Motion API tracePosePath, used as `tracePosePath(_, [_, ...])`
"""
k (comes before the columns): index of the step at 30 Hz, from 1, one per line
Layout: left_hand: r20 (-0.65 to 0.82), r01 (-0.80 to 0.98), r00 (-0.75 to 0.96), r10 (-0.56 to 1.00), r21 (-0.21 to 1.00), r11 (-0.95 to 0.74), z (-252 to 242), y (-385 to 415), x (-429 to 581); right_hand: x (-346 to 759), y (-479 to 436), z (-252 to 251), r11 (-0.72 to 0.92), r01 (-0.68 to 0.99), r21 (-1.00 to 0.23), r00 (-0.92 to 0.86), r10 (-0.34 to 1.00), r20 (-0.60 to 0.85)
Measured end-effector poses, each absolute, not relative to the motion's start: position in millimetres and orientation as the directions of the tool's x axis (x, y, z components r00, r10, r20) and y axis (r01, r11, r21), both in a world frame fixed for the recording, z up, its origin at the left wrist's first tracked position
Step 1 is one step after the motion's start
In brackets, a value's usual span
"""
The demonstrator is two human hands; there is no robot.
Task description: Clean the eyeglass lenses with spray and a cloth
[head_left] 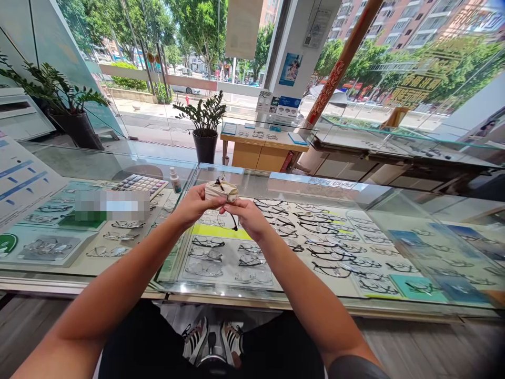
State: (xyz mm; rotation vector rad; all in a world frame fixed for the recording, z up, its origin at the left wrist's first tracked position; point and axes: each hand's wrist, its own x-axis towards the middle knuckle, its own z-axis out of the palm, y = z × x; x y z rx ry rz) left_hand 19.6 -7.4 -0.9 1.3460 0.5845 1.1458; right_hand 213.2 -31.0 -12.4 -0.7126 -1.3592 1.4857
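Observation:
Both my hands are raised above a glass display counter (276, 181). My left hand (193, 205) is closed around a cream cloth (221, 190) bunched over a pair of black-framed glasses (230, 221). My right hand (246, 216) pinches the same cloth and glasses from the right; a dark temple arm hangs down between the hands. Under the glass lie several rows of spectacle frames (315, 231).
A calculator (140, 184) and a small spray bottle (175, 180) stand on the counter at the left. Potted plants (205, 126) stand behind by the windows, along with a wooden display table (262, 145). My shoes (213, 339) rest below on a stool footrest.

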Motion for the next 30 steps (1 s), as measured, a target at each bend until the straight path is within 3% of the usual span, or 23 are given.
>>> tracePosePath(13, [0.291, -0.346, 0.224, 0.93, 0.916, -0.203, -6.2, -8.7, 26.0, 210.7, -33.8, -6.9, 0.176, -0.201, -0.964, -0.33, 0.914, 0.236])
tracePosePath(20, [0.259, -0.311, 0.176, 0.95, 0.93, -0.196, -8.1, -5.2, 23.7, 209.0, -35.2, -10.1, 0.335, -0.039, -0.941, -0.127, 0.933, 0.337])
tracePosePath(26, [0.243, -0.295, 0.229, 0.943, 0.94, -0.171, -10.1, -7.5, 28.0, 211.9, -36.0, -6.6, 0.576, 0.171, -0.799, -0.129, 0.817, 0.562])
tracePosePath(30, [0.238, -0.298, 0.224, 0.945, 0.94, -0.166, -11.4, -7.2, 28.3, 213.6, -36.0, -7.9, 0.592, 0.238, -0.77, -0.101, 0.804, 0.586])
